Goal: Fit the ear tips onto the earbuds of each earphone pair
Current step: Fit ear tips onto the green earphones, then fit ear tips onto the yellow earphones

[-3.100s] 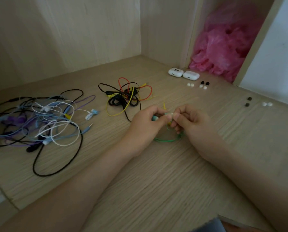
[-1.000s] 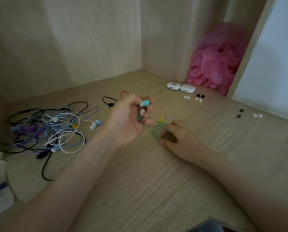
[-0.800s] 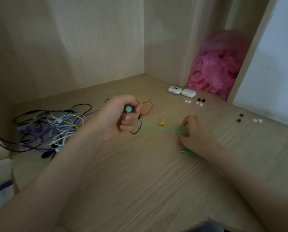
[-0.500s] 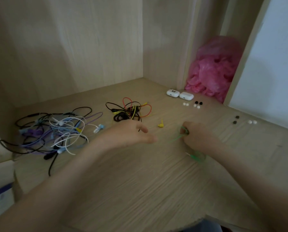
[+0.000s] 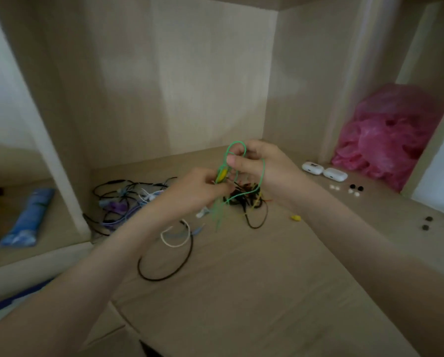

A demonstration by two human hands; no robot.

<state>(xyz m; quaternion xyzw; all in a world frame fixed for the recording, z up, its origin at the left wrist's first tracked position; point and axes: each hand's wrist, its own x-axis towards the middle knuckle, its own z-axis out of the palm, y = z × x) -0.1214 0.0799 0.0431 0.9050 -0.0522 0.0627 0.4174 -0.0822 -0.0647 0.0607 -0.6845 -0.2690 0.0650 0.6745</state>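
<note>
I see both hands lifted above the middle of the desk (image 5: pixel 241 292), close together, with the green earphone cable (image 5: pixel 219 210) strung between them. The right hand (image 5: pixel 264 163) is the higher one. Its thumb and fingers pinch a loop of the cable that stands up over the fingertips, and another strand runs down across the heel of that hand. The left hand (image 5: pixel 197 189) sits just below and to the left, fingers curled and pinching a yellow-green piece (image 5: pixel 222 173) on the same cable. It is too blurred for me to tell whether that is an earbud or a plug. Loose green strands hang from the left hand toward the desk. Behind the hands lies a black, red and yellow cable bundle (image 5: pixel 244 199), and a larger cable tangle (image 5: pixel 123 202) fills the back left corner. White ear tips (image 5: pixel 333 187) and black ear tips (image 5: pixel 356 187) lie near the back right edge, beside two white cases (image 5: pixel 312 168).
</note>
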